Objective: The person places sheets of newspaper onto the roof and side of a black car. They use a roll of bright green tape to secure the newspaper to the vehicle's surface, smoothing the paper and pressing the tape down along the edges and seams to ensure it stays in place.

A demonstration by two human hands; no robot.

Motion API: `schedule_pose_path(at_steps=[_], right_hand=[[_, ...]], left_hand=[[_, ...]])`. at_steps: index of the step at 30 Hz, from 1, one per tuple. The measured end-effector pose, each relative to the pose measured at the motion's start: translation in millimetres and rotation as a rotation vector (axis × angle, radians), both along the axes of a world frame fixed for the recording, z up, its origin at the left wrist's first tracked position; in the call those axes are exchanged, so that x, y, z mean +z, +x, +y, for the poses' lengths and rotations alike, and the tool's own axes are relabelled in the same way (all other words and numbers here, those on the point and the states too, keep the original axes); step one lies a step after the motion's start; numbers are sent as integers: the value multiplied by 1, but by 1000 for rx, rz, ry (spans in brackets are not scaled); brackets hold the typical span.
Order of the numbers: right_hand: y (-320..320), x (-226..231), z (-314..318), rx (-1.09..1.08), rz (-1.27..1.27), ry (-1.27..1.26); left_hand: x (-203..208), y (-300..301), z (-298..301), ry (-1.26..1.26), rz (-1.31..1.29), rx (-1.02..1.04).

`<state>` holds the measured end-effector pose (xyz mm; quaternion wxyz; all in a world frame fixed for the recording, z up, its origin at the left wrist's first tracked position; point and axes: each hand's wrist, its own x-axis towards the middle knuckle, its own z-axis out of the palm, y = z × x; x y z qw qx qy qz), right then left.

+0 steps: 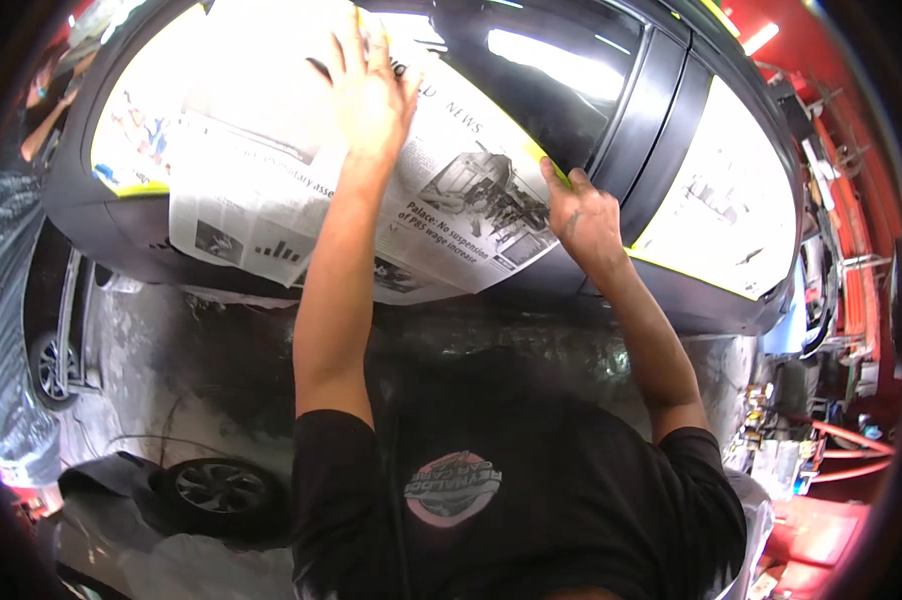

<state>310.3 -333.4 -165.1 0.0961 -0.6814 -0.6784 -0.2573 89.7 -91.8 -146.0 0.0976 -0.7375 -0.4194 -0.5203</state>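
Touching newspaper [411, 205] bearing black headlines [447, 232]

2 bare forearms [333, 280] forward, left fingers [357, 48] wide apart, right fingers [550, 176] lower, index straight.

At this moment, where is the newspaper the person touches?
In the head view, the newspaper lies against the dark car, upper left of centre, with the left hand spread over it and the right hand at its right edge.
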Motion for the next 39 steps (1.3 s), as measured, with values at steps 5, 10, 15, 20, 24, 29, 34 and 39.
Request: schedule_pose_path(at_steps=[5, 10, 15, 20, 24, 29, 34, 39], right_hand=[[14, -3, -14, 7, -40, 2], [23, -5, -91, 157, 112, 29], [33, -20, -125, 61, 124, -55], [58, -36, -92, -12, 112, -102], [64, -43, -79, -25, 145, -101], [72, -50, -78, -80, 113, -186], [74, -47, -77, -119, 114, -243], [74, -50, -110, -139, 157, -228]], left_hand=[[-7, 16, -13, -49, -25, 23], [0, 22, -23, -136, -46, 27], [-5, 21, -18, -115, -94, 8], [-15, 28, -22, -58, -74, 50], [-30, 44, -46, -73, 2, 86], [-53, 68, -70, -19, 43, 38], [-83, 104, -92, -95, 43, 9], [-85, 120, -116, -102, 66, 5]])
